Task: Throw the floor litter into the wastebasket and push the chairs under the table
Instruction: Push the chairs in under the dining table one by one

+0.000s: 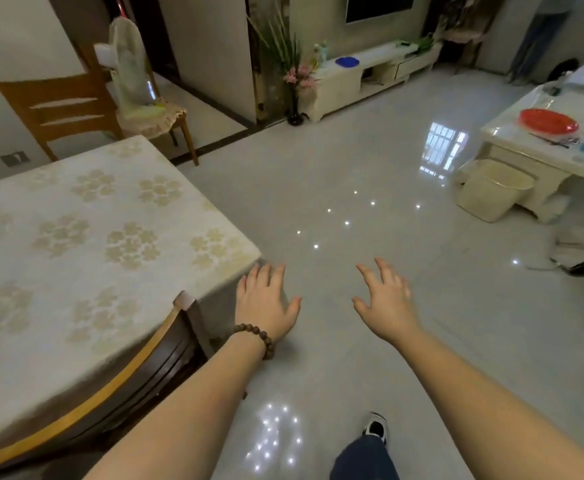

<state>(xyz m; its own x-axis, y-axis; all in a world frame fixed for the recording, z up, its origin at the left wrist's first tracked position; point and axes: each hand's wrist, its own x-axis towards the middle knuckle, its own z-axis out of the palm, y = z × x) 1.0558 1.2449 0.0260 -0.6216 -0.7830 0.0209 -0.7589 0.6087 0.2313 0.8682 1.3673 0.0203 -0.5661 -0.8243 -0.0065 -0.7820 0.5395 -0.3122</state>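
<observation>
reaching out over the glossy floor (335, 168), both hands are held palm-down with fingers spread wide and nothing in them — the left hand (266, 301), with a bead bracelet (257, 337) at the wrist, and the right hand (386, 301). a chair (117, 386) is tucked against the cloth-covered table (86, 244); another chair (60, 109) is seen at the far side. the wastebasket (491, 190) is set beside a low table (540, 161), well apart from the hands.

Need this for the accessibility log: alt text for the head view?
Both hands, left and right, reach forward open and empty over a glossy floor. A chair sits tucked under the table at left; a wastebasket stands far right.
</observation>
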